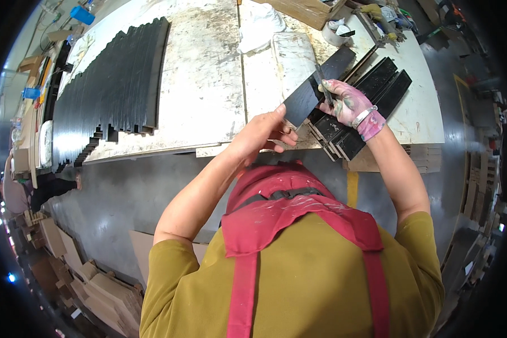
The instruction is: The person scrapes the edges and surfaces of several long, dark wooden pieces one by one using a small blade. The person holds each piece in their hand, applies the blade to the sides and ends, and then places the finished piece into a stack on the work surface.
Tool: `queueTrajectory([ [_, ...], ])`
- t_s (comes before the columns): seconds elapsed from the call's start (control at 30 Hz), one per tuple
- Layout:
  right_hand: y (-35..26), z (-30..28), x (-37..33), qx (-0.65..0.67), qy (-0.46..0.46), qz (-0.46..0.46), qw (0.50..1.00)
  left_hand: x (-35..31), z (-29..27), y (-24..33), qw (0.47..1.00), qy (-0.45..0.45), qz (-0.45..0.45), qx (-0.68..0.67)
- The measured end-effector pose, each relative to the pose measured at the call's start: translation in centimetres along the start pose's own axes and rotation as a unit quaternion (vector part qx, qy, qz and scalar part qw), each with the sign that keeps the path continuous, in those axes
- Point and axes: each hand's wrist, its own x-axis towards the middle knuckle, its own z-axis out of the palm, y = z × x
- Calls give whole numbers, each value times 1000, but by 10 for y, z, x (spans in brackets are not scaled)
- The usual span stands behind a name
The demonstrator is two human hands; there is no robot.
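Observation:
My left hand (263,132) is bare and grips the near end of a flat black board (302,100), its thumb at the board's edge and its fingers curled below. My right hand (349,104), in a pink, stained glove, is closed on a slim dark tool (324,82) held over the board; its exact kind is not clear. The board slants away to the far right. Beneath and beside my right hand lies a small stack of black boards (372,90).
Many black strips (115,79) lie side by side on the left of the stained white worktable (200,73). A white cloth (262,25) and a tape roll (335,35) lie at the back. Cardboard pieces (104,290) stand behind me on the left; a person (25,191) is at far left.

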Motion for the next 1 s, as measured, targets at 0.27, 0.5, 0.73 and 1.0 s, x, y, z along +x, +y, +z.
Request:
queueTrajectory([
  [0.27, -2, -9, -12, 80, -80, -90, 990, -10, 3, -1, 899, -53, 256, 350],
  [0.5, 7, -6, -38, 48, -160, -106, 980, 4, -22, 4, 961, -212, -49, -173],
  [0.73, 1, 43, -53, -36, -138, -110, 984, 19, 16, 11, 962, -161, 10, -219],
  [1.0, 13, 89, -166, -543, 203, -547, 604, 31, 63, 46, 923, -119, 26, -366],
])
